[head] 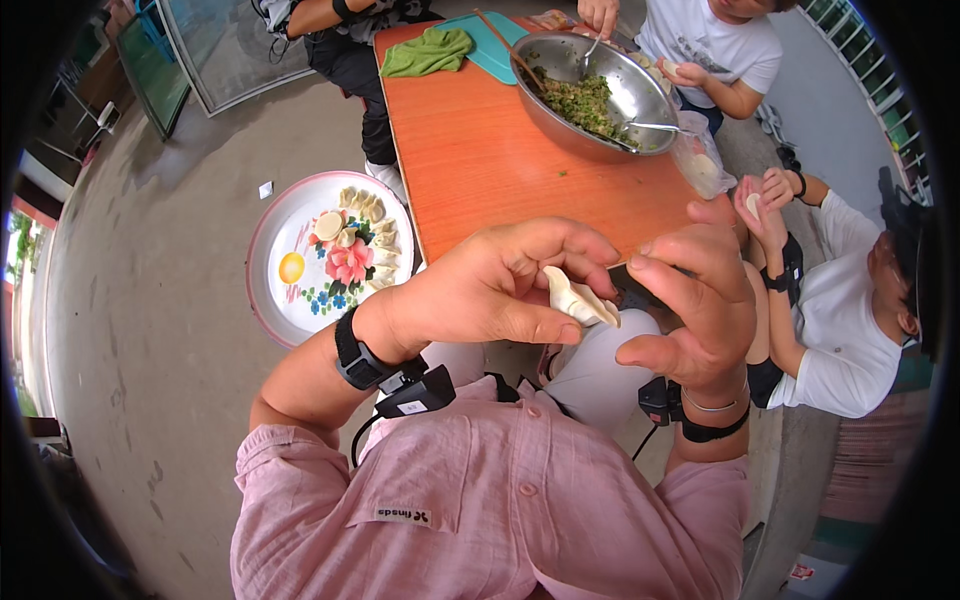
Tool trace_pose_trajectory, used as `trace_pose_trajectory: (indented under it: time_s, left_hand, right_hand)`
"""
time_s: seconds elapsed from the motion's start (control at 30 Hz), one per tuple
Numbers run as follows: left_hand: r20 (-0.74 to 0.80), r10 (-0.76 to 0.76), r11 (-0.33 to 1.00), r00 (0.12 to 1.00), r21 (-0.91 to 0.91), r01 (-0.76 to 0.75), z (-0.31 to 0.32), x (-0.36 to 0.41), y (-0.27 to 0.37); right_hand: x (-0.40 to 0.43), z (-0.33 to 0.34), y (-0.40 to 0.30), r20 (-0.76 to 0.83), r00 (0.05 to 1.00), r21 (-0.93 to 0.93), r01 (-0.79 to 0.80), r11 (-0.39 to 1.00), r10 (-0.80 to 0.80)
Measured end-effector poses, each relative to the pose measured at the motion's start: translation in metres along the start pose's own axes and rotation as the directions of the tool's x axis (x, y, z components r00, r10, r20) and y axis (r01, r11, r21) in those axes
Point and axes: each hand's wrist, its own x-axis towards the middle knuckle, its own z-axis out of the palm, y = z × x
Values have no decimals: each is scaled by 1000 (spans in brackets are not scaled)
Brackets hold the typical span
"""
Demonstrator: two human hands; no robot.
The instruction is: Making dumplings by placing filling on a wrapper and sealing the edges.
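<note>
My left hand [487, 292] pinches a dumpling [579, 298] of pale dough between thumb and fingers. The dumpling's edge is pleated and drawn up into a ridge. Just to its right is my right hand [694, 296], fingers apart and curved, holding nothing and not touching the dough. Left of the table, a large round floral enamel tray [264, 247] holds several folded dumplings [384, 255] along its right side. A small stack of round wrappers [328, 226] sits among them.
An orange-topped table [465, 157] carries a steel bowl [637, 82] of chopped green filling [581, 105] with spoons, a green cloth [427, 52], a teal board [491, 45] and a plastic bag [703, 161]. Two co-workers at the right hold wrappers; another person sits across at the upper left.
</note>
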Motion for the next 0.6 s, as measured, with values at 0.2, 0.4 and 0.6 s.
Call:
trace_pose_trajectory:
  time_s: [0.2, 0.4, 0.6]
  left_hand:
    - [-14, -50, 992, 999, -116, 48, -8, -5, -2]
    - [-69, -34, 994, 997, 102, 41, -16, -13, -8]
    - [-60, -96, 977, 994, -198, 82, -24, -22, -6]
  right_hand:
    - [-1, 23, -4, -15, 998, -36, 66, 997, -66]
    - [4, 35, -5, -8, 1000, 63, -2, 998, 2]
    - [14, 41, 3, 79, 995, 211, -77, 974, 62]
